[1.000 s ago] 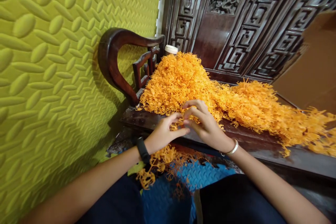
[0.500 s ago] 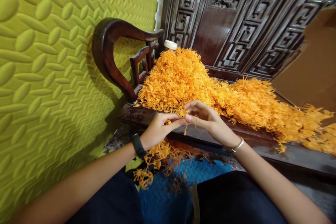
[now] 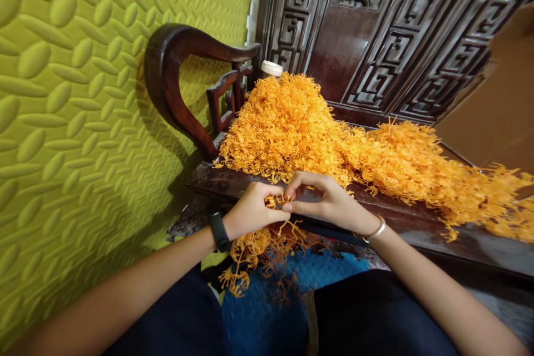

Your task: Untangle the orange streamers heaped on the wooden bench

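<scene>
My left hand (image 3: 249,210) is closed on an orange, thin-branched plastic flower piece (image 3: 273,201), which shows between thumb and forefinger. My right hand (image 3: 336,203) meets it from the right, thumb and forefinger pinched at the piece's end; its other fingers are curled. More orange sprigs (image 3: 252,247) hang below my left hand, in front of the bench edge; whether that hand also holds them I cannot tell. Just beyond both hands, a tall heap of the same orange pieces (image 3: 287,122) covers the bench seat (image 3: 221,178).
The heap stretches right along the bench. At the left end rises a curved wooden armrest (image 3: 164,78), beside a yellow textured mat wall (image 3: 62,122). A white-lidded jar (image 3: 272,68) stands behind the heap. Cardboard (image 3: 496,94) leans at right against the carved backrest (image 3: 340,44). Blue matting (image 3: 254,317) lies below.
Both hands have dropped slightly toward me. My right fingers have shifted left and down along the piece. The hanging sprigs have swung a little.
</scene>
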Action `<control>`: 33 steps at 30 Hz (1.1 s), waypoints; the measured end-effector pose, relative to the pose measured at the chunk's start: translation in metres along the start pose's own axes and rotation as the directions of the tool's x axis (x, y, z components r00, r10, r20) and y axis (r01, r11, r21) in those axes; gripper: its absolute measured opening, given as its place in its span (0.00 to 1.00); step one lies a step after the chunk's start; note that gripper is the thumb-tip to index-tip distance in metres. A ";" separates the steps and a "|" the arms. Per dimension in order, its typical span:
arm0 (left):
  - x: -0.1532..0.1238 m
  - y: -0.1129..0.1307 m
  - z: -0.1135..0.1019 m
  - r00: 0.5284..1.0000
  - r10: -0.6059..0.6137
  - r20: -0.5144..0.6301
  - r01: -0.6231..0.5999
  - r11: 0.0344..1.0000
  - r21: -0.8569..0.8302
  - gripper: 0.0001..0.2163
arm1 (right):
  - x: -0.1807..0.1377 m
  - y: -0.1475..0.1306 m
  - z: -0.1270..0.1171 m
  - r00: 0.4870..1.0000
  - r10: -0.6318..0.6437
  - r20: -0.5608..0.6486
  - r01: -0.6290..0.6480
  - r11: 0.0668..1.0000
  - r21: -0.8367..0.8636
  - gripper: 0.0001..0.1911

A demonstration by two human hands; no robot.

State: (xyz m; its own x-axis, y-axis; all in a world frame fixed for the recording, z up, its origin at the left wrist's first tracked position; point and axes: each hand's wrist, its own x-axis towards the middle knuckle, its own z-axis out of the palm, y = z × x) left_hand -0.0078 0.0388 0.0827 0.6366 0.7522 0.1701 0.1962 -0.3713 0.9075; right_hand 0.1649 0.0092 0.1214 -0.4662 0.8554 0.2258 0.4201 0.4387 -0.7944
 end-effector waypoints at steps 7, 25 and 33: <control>0.005 0.006 -0.002 0.992 -0.123 0.030 0.126 0.951 -0.281 0.04 | 0.000 0.009 0.003 0.996 -0.010 -0.091 0.010 1.000 -0.004 0.07; 0.006 -0.004 0.007 0.973 -0.197 0.122 0.216 0.960 -0.178 0.07 | 0.002 0.008 0.006 0.991 0.087 -0.101 -0.084 0.996 0.031 0.10; 0.009 0.000 0.003 0.945 -0.113 0.307 0.229 0.900 -0.371 0.09 | -0.002 0.004 0.014 0.954 0.276 0.117 -0.294 0.780 0.552 0.09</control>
State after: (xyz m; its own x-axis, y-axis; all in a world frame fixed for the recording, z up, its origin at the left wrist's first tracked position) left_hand 0.0005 0.0441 0.0828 0.8081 0.5860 -0.0599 0.0450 0.0400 0.9982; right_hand 0.1569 0.0059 0.1101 -0.4200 0.9048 -0.0701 0.0349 -0.0611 -0.9975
